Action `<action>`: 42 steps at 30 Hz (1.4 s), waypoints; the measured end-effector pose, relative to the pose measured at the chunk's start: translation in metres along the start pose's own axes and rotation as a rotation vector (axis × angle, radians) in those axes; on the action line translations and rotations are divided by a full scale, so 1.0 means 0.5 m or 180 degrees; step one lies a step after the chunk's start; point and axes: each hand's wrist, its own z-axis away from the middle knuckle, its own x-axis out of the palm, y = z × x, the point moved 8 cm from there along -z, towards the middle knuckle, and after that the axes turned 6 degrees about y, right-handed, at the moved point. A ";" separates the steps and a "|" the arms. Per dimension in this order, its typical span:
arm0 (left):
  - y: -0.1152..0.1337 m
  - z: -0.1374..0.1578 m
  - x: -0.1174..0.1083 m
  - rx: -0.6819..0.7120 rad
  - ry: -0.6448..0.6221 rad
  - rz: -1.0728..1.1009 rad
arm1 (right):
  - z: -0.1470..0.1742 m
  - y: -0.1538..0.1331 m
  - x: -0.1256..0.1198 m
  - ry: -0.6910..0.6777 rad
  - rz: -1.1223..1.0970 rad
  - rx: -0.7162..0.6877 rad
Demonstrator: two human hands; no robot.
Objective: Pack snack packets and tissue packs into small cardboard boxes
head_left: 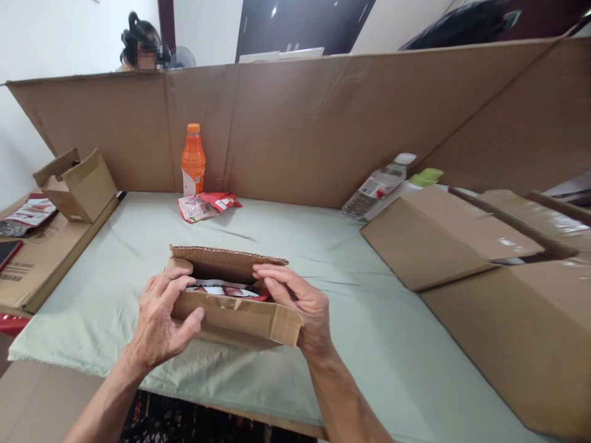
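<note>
Nearest the camera, two bare forearms reach up from the bottom edge toward a small open cardboard box (pixel 233 295) that sits on the pale green cloth (pixel 323 258) covering the table, close to its near edge. The left hand (pixel 161 317) grips the box's left end, thumb pressed against the outside of the near flap and fingers curled over the top left corner. The right hand (pixel 295 298) holds the right end, its fingers bent over the rim and reaching down into the opening, with the palm against the near right corner. Inside the box, between the two hands, lies a red and white packet (pixel 228 289), partly hidden by the near flap. To the right, a larger flattened cardboard box (pixel 438 240) rests on the cloth, and beyond it more cardboard runs along the right side. Farther back, near the middle of the table, a second red and white pouch (pixel 207 205) lies flat, just in front of an orange drink bottle (pixel 192 160) standing upright against the cardboard screen (pixel 300 117). At the left edge, a small open carton (pixel 76 184) stands on a flat sheet of cardboard. On the right, two bottles (pixel 392 181), one white-capped and one green-capped, lean against the screen. Behind the screen, at the far left, the top of another person's head (pixel 141 40) shows.
</note>
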 end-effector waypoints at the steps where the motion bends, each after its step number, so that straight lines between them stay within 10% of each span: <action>1: 0.000 0.000 0.000 -0.0001 0.0003 -0.0002 | -0.001 -0.001 0.002 -0.0051 0.0018 -0.0022; 10: -0.005 0.002 -0.002 -0.0044 0.0025 0.0013 | -0.001 -0.004 0.034 -0.0891 0.0085 -0.0016; 34: -0.011 0.005 -0.007 -0.0097 0.0001 0.0120 | 0.011 -0.016 0.032 -0.0901 0.0106 -0.0083; 42: -0.016 0.003 0.000 -0.0044 -0.0022 0.0106 | 0.009 -0.034 0.049 -0.1849 0.0270 -0.0284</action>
